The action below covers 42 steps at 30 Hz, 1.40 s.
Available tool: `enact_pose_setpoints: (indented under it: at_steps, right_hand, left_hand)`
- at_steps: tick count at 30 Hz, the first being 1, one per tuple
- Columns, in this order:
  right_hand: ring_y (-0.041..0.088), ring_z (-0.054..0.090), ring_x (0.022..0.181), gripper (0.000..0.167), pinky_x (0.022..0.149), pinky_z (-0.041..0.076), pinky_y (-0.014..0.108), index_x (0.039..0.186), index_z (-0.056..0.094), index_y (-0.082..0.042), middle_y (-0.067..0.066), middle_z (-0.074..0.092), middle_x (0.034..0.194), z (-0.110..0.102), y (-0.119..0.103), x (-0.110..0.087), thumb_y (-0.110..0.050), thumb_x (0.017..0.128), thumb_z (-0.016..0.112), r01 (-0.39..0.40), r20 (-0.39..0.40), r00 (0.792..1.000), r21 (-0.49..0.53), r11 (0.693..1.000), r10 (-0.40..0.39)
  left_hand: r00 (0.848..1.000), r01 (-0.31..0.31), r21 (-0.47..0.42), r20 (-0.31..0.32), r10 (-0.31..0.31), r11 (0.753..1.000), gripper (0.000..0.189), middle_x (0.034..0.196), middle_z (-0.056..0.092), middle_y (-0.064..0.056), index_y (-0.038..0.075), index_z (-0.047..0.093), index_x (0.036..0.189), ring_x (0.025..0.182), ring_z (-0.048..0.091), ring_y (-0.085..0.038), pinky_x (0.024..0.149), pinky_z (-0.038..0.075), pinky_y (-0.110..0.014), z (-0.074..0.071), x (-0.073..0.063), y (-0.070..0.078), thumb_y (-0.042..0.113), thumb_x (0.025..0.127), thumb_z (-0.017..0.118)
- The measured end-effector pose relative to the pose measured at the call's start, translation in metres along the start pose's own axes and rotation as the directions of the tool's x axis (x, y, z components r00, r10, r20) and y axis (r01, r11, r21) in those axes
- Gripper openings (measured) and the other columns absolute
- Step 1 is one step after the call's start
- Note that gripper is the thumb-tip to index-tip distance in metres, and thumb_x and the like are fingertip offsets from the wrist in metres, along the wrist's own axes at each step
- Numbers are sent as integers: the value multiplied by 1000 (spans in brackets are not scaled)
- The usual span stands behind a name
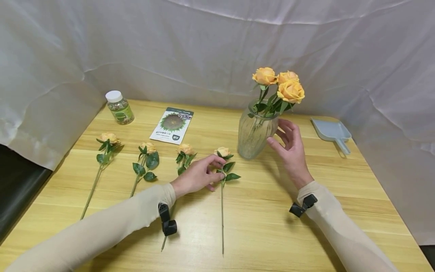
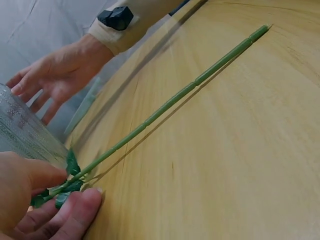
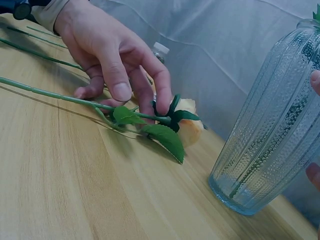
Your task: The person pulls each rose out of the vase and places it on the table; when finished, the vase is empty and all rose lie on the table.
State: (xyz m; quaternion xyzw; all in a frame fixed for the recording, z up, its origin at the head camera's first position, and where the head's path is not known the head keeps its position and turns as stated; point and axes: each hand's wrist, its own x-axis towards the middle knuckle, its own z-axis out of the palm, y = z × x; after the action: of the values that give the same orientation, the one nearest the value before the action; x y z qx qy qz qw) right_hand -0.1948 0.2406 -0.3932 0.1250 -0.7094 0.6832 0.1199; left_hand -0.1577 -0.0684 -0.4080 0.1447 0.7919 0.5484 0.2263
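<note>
An artificial yellow rose [image 1: 222, 211] lies along the table, its stem toward the front edge. My left hand [image 1: 200, 173] pinches its stem among the leaves just below the bloom, thumb on the near side; the left wrist view shows the stem [image 2: 170, 102] running out between thumb and fingers. To the right stands a ribbed clear glass vase [image 1: 255, 138] holding several yellow roses [image 1: 290, 90]. Beside the vase's right side is my right hand [image 1: 290, 151], its fingers loosely bent and spread, fingertips right at the glass. The right wrist view shows the vase [image 3: 265, 130] upright.
Three more roses lie left of my left hand, including the far left rose [image 1: 108, 145]; my forearm covers parts of them. Behind are a white-capped jar [image 1: 121, 109] and a sunflower seed packet [image 1: 172, 125]. A grey-blue dustpan [image 1: 331, 130] lies at the right.
</note>
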Motion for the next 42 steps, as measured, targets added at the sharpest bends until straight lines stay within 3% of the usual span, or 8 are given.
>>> enact_pose_setpoints:
  at_steps: [5, 12, 19, 25, 29, 33, 37, 42]
  right_hand:
    - [25, 48, 150, 62, 111, 55, 17, 158, 43, -17, 9, 45, 166, 0, -1, -1, -2, 105, 70, 1, -2, 1000, 0, 1000, -1]
    - [25, 47, 150, 62, 110, 55, 18, 158, 42, -17, 9, 44, 166, 0, 0, 0, -2, 105, 69, 1, 3, 1000, 9, 1000, -1]
    - [26, 47, 150, 62, 111, 55, 18, 158, 43, -17, 11, 44, 168, 0, 1, 0, -3, 104, 70, 1, 3, 1000, 6, 1000, -1]
    - [25, 47, 150, 62, 111, 55, 18, 158, 43, -17, 11, 44, 167, -1, 1, 0, -2, 104, 70, 2, -2, 1000, 6, 1000, -2]
    - [25, 47, 151, 62, 112, 55, 17, 158, 43, -17, 10, 44, 167, -1, 1, -1, -3, 104, 70, -1, -3, 1000, 0, 1000, 1]
    - [25, 47, 150, 62, 112, 54, 17, 158, 43, -17, 11, 44, 167, -1, 1, 0, -3, 104, 71, -5, -4, 1000, -5, 1000, 5]
    - [25, 47, 150, 62, 112, 54, 17, 158, 43, -17, 11, 43, 168, -1, 1, 0, -4, 104, 71, -8, -2, 1000, -7, 1000, 8]
    - [25, 48, 150, 62, 111, 54, 17, 158, 43, -17, 11, 43, 168, -1, 0, 0, -3, 104, 70, -7, 0, 1000, -5, 1000, 7]
  left_hand:
    - [1000, 19, 17, -10, -18, 1000, 45, 145, 65, -11, 15, 61, 147, 86, 73, -21, 70, 70, -34, -2, -2, 1, 11, 104, 75]
    - [994, 4, 104, -107, 7, 995, 38, 130, 67, -9, 13, 65, 139, 75, 74, -22, 63, 69, -34, -6, -7, 5, 19, 104, 77]
    - [985, -75, 120, -147, 92, 990, 40, 132, 67, -9, 12, 64, 141, 92, 75, -27, 70, 70, -35, -19, -3, 14, 23, 105, 76]
    - [948, -207, 212, -198, 249, 955, 41, 137, 68, -2, 16, 66, 141, 119, 68, -20, 99, 65, -37, -29, 8, 34, 28, 103, 78]
    - [913, -314, 186, -210, 350, 931, 43, 141, 65, -4, 13, 65, 141, 127, 62, -20, 112, 61, -42, -32, 17, 45, 24, 103, 79]
    - [888, -368, 167, -228, 398, 915, 48, 144, 63, -2, 14, 63, 145, 129, 61, -17, 112, 60, -36, -32, 28, 53, 23, 101, 81]
    - [874, -396, 144, -242, 421, 907, 52, 147, 60, -1, 14, 62, 146, 132, 59, -16, 112, 59, -30, -30, 40, 60, 23, 100, 83]
    - [863, -434, 81, -248, 440, 897, 56, 152, 58, -3, 13, 60, 148, 137, 57, -19, 114, 59, -32, -27, 56, 67, 22, 99, 84]
